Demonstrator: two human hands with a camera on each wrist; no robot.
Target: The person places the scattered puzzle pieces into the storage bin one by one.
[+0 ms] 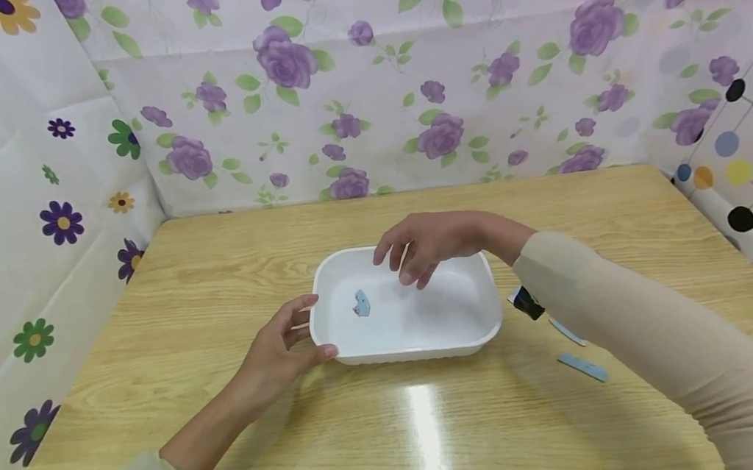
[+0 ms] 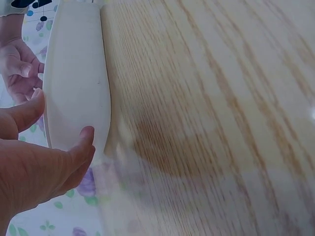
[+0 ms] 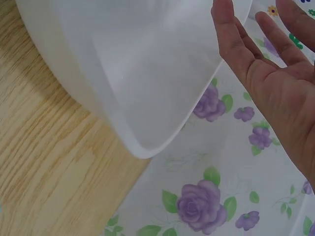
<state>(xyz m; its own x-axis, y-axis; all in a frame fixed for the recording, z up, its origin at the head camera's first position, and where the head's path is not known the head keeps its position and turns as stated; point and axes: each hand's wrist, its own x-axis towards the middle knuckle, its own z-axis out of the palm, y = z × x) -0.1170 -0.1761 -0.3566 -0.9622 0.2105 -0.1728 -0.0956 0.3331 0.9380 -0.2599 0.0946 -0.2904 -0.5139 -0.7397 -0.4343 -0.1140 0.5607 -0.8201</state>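
A white plastic tub [image 1: 417,335] stands on the wooden table. My left hand [image 1: 288,341] grips its left end, the thumb along the front corner and the fingers at the side rim. In the left wrist view, thumb and fingers of the left hand [image 2: 44,162] frame the tub's outer wall [image 2: 78,73]. A small, irregular light blue piece [image 1: 361,304] lies on the tub floor, towards the left. Over the tub's far rim hangs my right hand [image 1: 430,245], fingers loosely bent downward and holding nothing. The right wrist view shows the right hand [image 3: 280,78] beside the tub's rim.
To the right of the tub, a flat light blue strip [image 1: 582,367] and a thin curved blue piece [image 1: 566,331] lie on the table [image 1: 232,254]. A small black object [image 1: 528,303] shows below the right sleeve. Flower-patterned sheets [image 1: 341,120] hang behind the table.
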